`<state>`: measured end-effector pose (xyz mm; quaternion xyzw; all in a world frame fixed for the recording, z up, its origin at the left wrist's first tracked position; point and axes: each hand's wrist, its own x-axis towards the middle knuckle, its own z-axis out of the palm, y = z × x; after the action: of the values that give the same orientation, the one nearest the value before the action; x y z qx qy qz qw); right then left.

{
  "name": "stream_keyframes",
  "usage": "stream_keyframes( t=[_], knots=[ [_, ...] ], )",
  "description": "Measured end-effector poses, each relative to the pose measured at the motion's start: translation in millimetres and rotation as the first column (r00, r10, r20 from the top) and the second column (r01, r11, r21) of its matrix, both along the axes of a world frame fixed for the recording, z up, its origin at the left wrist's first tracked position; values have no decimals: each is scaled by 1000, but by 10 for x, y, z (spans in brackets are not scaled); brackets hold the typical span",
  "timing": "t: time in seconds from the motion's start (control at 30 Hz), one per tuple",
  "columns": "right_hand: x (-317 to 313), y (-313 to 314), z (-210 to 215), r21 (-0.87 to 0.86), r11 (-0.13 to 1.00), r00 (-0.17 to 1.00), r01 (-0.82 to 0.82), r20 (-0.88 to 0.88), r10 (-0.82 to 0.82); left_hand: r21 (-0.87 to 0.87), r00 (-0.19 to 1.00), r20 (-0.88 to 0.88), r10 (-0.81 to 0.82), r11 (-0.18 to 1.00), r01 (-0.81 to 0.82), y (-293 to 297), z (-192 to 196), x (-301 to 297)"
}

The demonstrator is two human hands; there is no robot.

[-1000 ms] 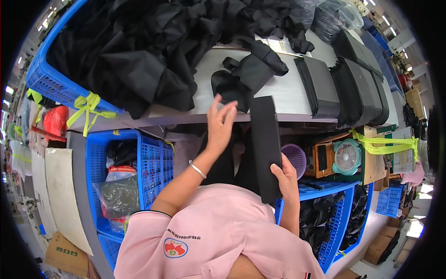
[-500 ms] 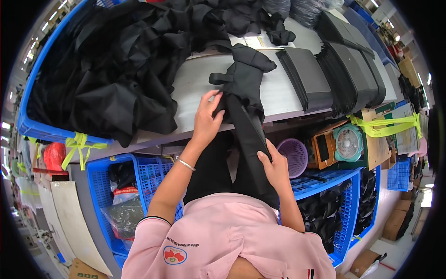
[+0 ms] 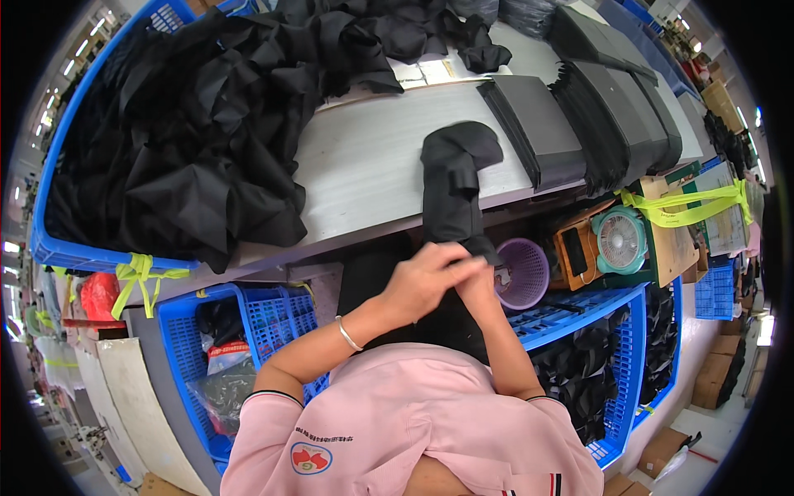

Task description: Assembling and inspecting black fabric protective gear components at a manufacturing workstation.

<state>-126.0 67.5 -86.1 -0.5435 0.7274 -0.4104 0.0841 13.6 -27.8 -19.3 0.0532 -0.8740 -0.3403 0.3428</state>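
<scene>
Just brought left hand (image 3: 418, 285) over to right hand (image 3: 480, 285), at near end of black fabric pouch (image 3: 451, 198), lying partly on table (image 3: 356, 165), partly past its edge (cannot tell fingers open from gripping, with contact hidden). Likely shifted handling to that end.

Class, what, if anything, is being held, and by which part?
The long black fabric piece, apparently by its near end, where left hand and right hand meet; exact grip hidden.
</scene>
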Motion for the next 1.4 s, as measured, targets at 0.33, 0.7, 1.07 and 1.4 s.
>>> stream_keyframes(
  t=[0.33,0.7,1.07,1.4],
  knots=[
    [-121,-249,51,-95,987,991,130,9,-130,167,987,30,158,973,-161,252,-374,355],
    [-13,-206,233,-77,900,412,429,903,-119,337,943,69,326,882,-329,244,-284,57],
    [73,-235,458,-88,921,54,379,996,73,507,855,-92,511,763,-402,151,-18,-120],
    [72,-292,394,-126,923,-27,363,989,146,456,873,-141,467,813,-362,227,87,-87]
  ],
)
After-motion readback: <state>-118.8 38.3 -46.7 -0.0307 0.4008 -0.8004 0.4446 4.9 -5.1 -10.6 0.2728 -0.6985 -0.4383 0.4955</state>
